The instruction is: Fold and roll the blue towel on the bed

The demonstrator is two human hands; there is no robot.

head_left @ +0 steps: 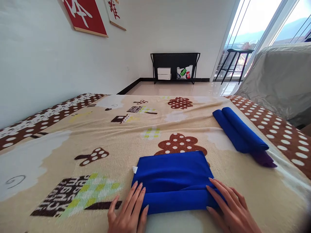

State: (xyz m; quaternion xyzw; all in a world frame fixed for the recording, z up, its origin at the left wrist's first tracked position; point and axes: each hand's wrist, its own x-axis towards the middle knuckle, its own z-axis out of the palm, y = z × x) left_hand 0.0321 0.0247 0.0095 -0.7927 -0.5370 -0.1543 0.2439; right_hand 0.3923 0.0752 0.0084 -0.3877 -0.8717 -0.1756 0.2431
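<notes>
Head view: a blue towel, folded into a flat rectangle, lies on the bed close to its near edge, about midway between the left and right sides. The bed is covered by a beige blanket printed with brown dotted trees and small houses. The left hand rests flat on the towel's near-left corner, fingers spread and extended, its grip released and clasping nothing. The right hand lies on the towel's near-right corner, fingers stretched toward the middle fold, likewise released, pressing rather than clasping. A small white tag sticks out at the towel's far-left corner.

Toward the right edge of the bed, well apart from the hands, sit 2 rolled blue towels side by side, touching, with a purple cloth peeking from beneath their near end. Beyond the far edge stands a black rack against the wall.
</notes>
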